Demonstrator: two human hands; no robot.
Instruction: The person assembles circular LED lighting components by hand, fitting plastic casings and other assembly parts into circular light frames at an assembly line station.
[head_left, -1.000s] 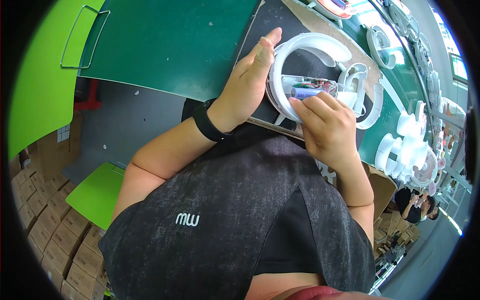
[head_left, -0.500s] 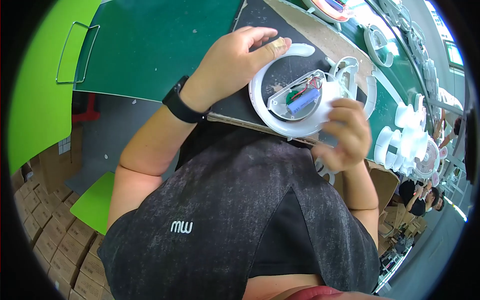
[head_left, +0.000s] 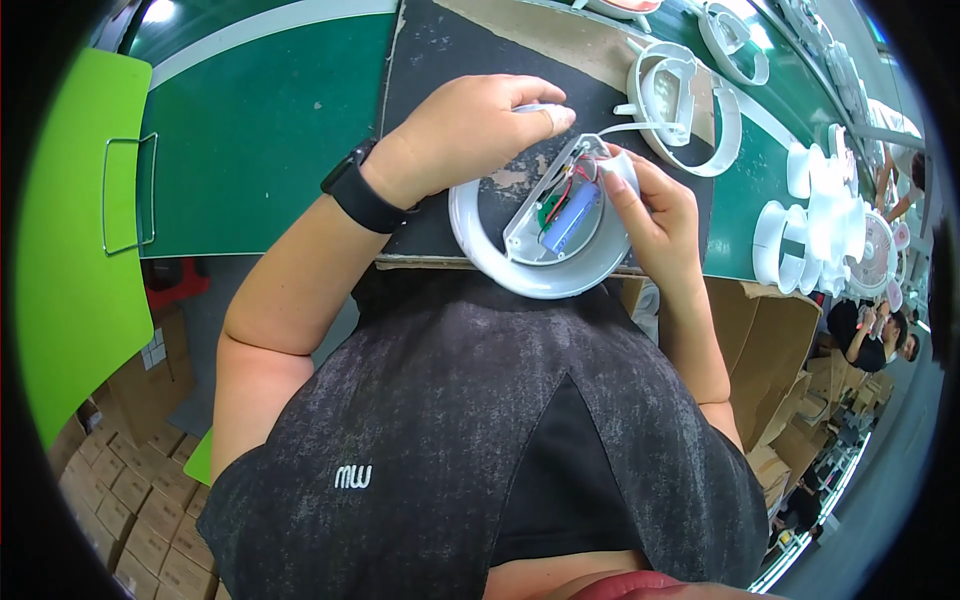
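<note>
A white ring-shaped plastic housing lies at the front edge of a dark work mat. In its open compartment sit a blue cylindrical battery, a small green circuit board and thin red wires. My left hand wraps over the ring's upper left arm, its fingertips on a whitish end. With thumb and fingers my right hand grips the ring's right side by the compartment. Just beyond, a second white curved housing rests with a pale strip reaching toward the first.
More white curved housings stand farther back on the green table. White rounded parts and a white fan are stacked at the right. An open cardboard box stands below the right table edge; a lime-green panel is left.
The ring-shaped housing has turned, its compartment tilting more upright. My right hand, blurred and loosely curled before, now grips the ring's right side. My left hand stays on the ring; the view has shifted.
</note>
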